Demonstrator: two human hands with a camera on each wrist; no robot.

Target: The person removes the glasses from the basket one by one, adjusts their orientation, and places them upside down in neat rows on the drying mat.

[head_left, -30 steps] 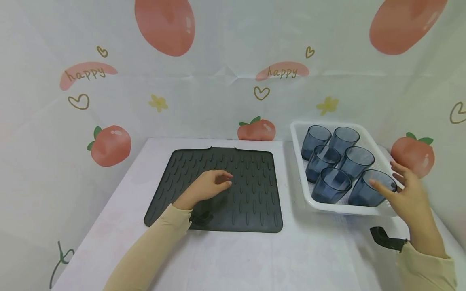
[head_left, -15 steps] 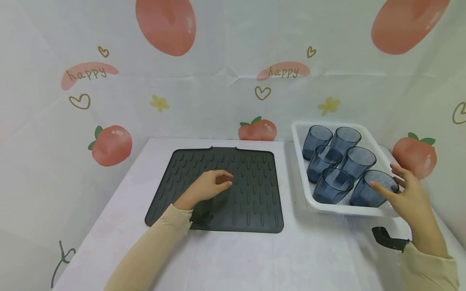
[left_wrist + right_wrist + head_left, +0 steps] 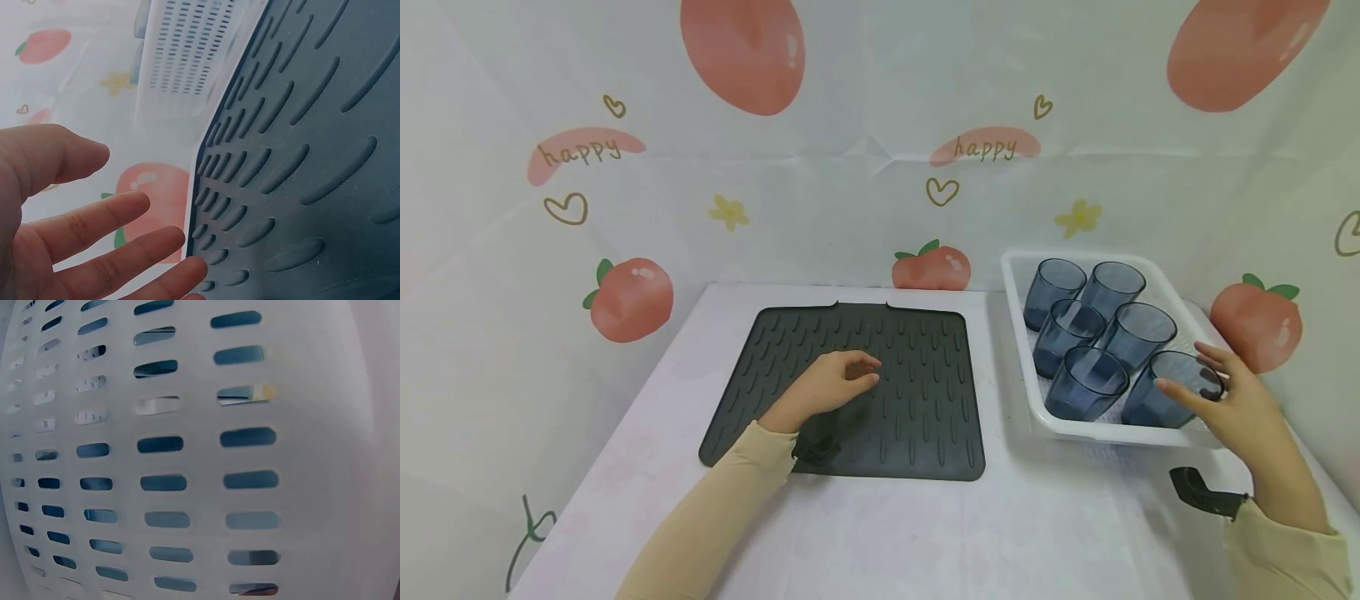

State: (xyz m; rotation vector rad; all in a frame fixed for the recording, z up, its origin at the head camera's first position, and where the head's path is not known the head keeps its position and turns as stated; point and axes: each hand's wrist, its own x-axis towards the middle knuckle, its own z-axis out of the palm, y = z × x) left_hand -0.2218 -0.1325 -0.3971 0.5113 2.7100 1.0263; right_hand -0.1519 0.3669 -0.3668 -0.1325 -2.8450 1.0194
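Pale cloth (image 3: 820, 225), printed with red fruit, yellow flowers, hearts and the word "happy", hangs behind a white tabletop (image 3: 925, 533). At the four o'clock corner of a white slotted basket (image 3: 1090, 429) sits a clear blue tumbler (image 3: 1153, 410), tilted, and this is the one being reached for. Five other tumblers (image 3: 1086, 392) stand in the same basket from there round to twelve o'clock, close together.

On the tumbler's three o'clock side is the right hand (image 3: 1240, 404), its fingers spread well away from the thumb, which shows in front of the rim; whether skin touches glass I cannot tell, and the right wrist view shows only the basket's slots. Over the last half second those fingers have edged slightly inward across the rim, while the tumbler has kept its place; I take the reach to be nearly settled, with no lift begun.

Toward nine o'clock from the basket lies a dark ridged drying mat (image 3: 917, 400). Over it hovers the left hand (image 3: 829, 383), unmoved, fingers loosely spread and holding nothing.
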